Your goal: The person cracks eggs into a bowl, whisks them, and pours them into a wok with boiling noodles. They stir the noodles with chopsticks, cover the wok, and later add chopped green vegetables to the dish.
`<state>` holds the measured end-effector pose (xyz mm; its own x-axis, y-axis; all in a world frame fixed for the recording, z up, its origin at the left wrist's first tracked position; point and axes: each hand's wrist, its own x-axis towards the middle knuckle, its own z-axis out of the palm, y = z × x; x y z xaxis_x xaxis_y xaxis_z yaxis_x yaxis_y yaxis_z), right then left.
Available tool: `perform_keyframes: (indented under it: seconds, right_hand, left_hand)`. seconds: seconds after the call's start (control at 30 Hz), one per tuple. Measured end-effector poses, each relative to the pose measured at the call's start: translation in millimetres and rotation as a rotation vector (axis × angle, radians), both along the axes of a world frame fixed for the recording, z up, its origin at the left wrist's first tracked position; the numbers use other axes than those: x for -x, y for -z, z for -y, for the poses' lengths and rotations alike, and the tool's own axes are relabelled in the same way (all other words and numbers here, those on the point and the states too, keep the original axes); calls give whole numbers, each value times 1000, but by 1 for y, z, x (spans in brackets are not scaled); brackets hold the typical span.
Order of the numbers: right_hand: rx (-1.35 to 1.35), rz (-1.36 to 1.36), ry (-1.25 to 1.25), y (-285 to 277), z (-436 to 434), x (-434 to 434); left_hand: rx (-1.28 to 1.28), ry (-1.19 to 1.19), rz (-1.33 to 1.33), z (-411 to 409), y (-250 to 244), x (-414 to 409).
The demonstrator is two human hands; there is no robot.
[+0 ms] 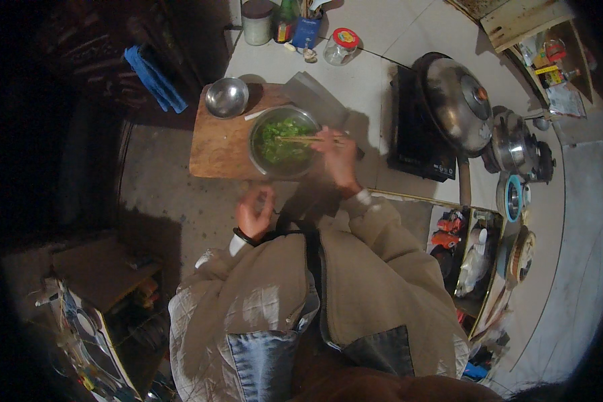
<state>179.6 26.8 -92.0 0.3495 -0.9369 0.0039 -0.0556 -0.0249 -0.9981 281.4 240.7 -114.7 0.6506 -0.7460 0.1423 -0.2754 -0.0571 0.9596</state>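
Observation:
My right hand (339, 157) grips a pair of wooden chopsticks (296, 138). Their tips reach into chopped green leaves (281, 133) inside a steel bowl (255, 160). That bowl rests on a wooden cutting board (218, 151), partly over its right side. My left hand (255, 210) hovers in front of the board's near edge, fingers loosely curled and apart from the thumb, with nothing visible in it. A smaller steel bowl (227, 98) sits at the board's far left corner. Behind the larger bowl lies a cleaver (316, 98), its blade flat across the board's edge; its handle is mostly hidden by my right hand.
An induction cooker (407, 125) with a lidded wok (452, 100) stands to the right, beside a steel pot (512, 140). A red-lidded glass jar (342, 47), a blue box (307, 32), a green bottle (284, 22) and another jar (257, 22) line the back. A blue cloth (156, 80) hangs at left.

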Motion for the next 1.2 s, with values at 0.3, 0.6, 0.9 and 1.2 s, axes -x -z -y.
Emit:
perform_keyframes:
  seconds: [0.3, 0.6, 0.9, 1.2]
  right_hand:
    - [-263, 425, -14, -29, 13, 66]
    - [-529, 1071, -273, -134, -31, 116]
    - [-228, 1124, -331, -182, -55, 160]
    - [-32, 1141, 245, -195, -11, 310]
  left_hand:
    - [142, 13, -100, 4, -30, -9]
    - [167, 98, -80, 28, -38, -1]
    - [140, 304, 35, 55, -45, 27]
    - [303, 357, -149, 111, -44, 110]
